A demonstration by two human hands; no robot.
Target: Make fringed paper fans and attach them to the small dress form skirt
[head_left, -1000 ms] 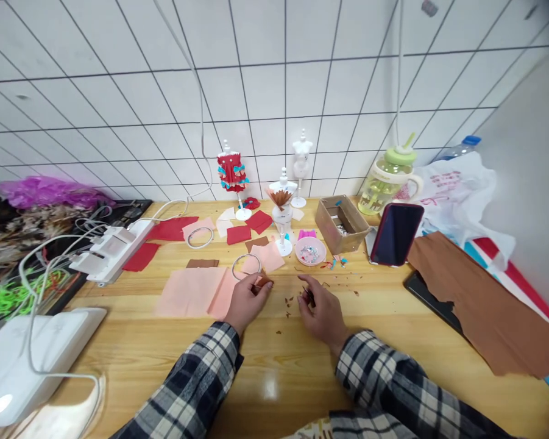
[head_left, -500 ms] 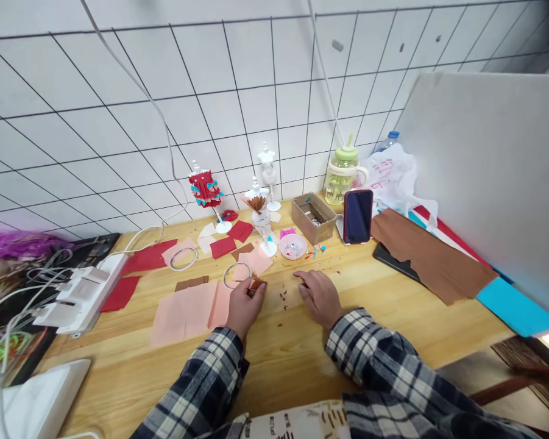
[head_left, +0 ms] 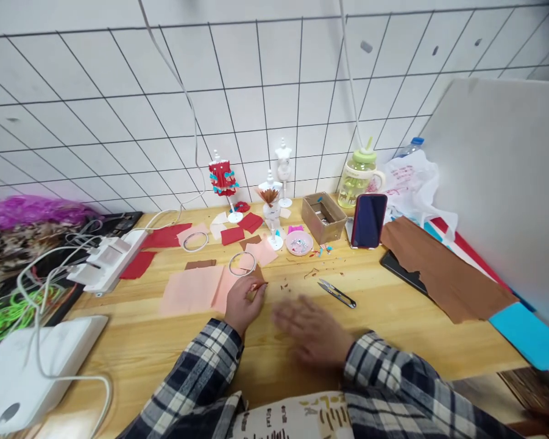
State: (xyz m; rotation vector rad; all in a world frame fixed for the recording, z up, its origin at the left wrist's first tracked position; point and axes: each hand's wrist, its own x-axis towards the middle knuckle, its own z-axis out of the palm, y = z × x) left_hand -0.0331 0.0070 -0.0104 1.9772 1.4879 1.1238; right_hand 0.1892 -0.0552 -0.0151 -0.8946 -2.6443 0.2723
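My left hand (head_left: 245, 305) is closed, pinching a small folded piece of brown crepe paper (head_left: 259, 281) between thumb and fingers, at the edge of the pink paper sheets (head_left: 192, 289). My right hand (head_left: 314, 334) is smeared by motion; it looks flat with its fingers stretched out, low over the wood just right of the left hand. Beyond it, a pair of thread snips (head_left: 337, 293) lies on the table. Small brown paper scraps (head_left: 285, 286) are scattered between the hands. A metal ring (head_left: 242, 264) rests on pink paper behind my left hand.
Small white mannequins stand behind, one in a red dress (head_left: 222, 178), one with a brown pleated fan (head_left: 269, 196). A pink dish (head_left: 299, 242), cardboard box (head_left: 324, 217), propped phone (head_left: 368, 221) and drink bottle (head_left: 357, 177) are further right. A power strip (head_left: 108, 260) and cables lie left.
The thread snips have left my right hand and lie on the table. That hand has dropped nearer to me and its fingers have straightened. My left hand keeps the brown paper.
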